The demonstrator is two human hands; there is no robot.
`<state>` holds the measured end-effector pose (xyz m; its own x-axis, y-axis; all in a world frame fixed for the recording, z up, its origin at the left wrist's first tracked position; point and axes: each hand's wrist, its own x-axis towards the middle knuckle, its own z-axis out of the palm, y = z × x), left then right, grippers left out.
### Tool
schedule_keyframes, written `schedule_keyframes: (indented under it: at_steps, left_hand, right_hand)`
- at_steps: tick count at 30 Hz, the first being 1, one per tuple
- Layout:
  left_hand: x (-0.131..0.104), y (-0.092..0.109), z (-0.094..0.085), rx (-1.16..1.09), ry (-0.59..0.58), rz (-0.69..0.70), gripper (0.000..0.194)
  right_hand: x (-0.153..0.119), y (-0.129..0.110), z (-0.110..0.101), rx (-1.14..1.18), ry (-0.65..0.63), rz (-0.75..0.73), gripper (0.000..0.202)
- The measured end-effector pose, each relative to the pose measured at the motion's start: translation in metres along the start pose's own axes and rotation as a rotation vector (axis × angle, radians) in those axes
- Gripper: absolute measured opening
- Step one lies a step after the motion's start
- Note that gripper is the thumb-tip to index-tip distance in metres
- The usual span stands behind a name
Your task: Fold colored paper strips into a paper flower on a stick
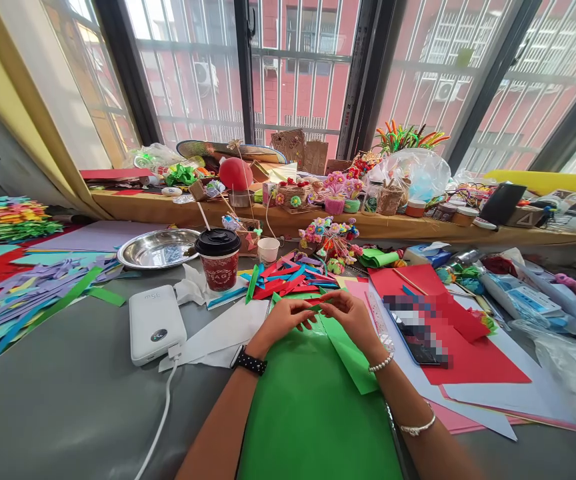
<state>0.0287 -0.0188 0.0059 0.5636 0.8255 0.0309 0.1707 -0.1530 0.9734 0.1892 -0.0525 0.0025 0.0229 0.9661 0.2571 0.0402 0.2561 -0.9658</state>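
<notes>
My left hand and my right hand meet above a green board. Between their fingertips they pinch a small green paper strip, mostly covered by the fingers. Just beyond lies a pile of folded red, blue and green paper strips. Under my right hand and wrist a green paper sheet lies on the board. White paper lies left of my left hand, and a clear ruler is to the right of my right hand.
At left are a white power bank with a cable, a lidded paper cup, a metal plate and loose paper strips. A phone rests on red paper at right. Craft flowers stand behind.
</notes>
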Motion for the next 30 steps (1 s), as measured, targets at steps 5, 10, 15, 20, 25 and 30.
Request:
schedule_keyframes:
  at_steps: [5,10,15,20,25,30]
  left_hand:
    - [-0.0008,0.0023,0.0030,0.045,0.001,0.050,0.025]
    - [-0.0015,0.0030,0.0051,0.130,-0.016,0.038,0.030]
    - [-0.0006,0.0012,0.0024,0.210,-0.011,0.079,0.036]
    - [-0.0003,-0.0002,-0.0019,0.209,-0.016,0.062,0.037]
    - [-0.0009,-0.0003,-0.0025,0.194,0.018,0.037,0.038]
    - [-0.0010,0.0007,-0.0027,0.129,0.028,0.016,0.039]
  right_hand:
    - [0.0002,0.0011,0.0026,-0.015,0.039,0.099,0.024]
    - [0.0015,0.0025,0.0011,-0.055,0.075,0.075,0.027]
    - [0.0018,0.0048,0.0012,-0.056,0.071,0.073,0.028]
    - [0.0017,0.0045,0.0019,-0.058,0.092,0.073,0.030]
    - [0.0012,0.0023,0.0008,-0.068,0.110,0.073,0.031]
    - [0.0010,0.0015,0.0002,-0.059,0.120,0.076,0.031]
